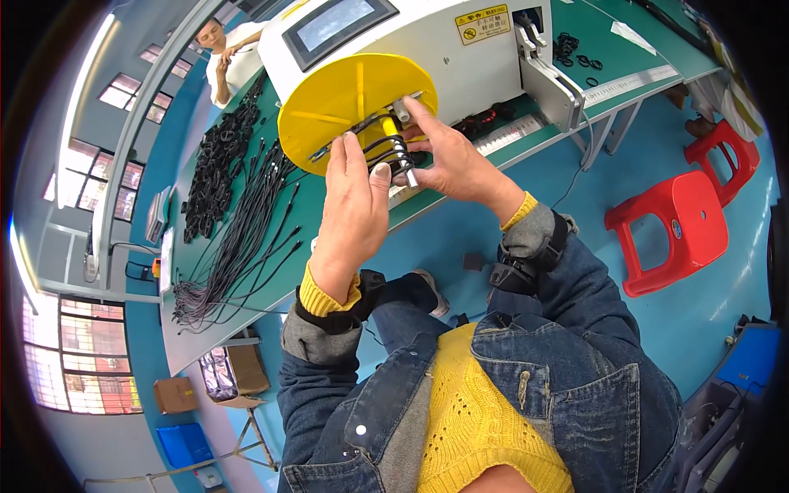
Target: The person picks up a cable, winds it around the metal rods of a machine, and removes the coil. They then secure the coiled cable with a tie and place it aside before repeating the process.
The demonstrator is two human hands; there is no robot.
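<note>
Handling cable [386,152], plastic-filled cardboard box [248,370] below

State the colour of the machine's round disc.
The disc is yellow, best seen in the head view.

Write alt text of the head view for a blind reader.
A person's left hand and right hand are at a coil of black cable around rods on a yellow disc, on the front of a white machine. More black cables lie to the left on the green table; two red stools stand to the right.
</note>
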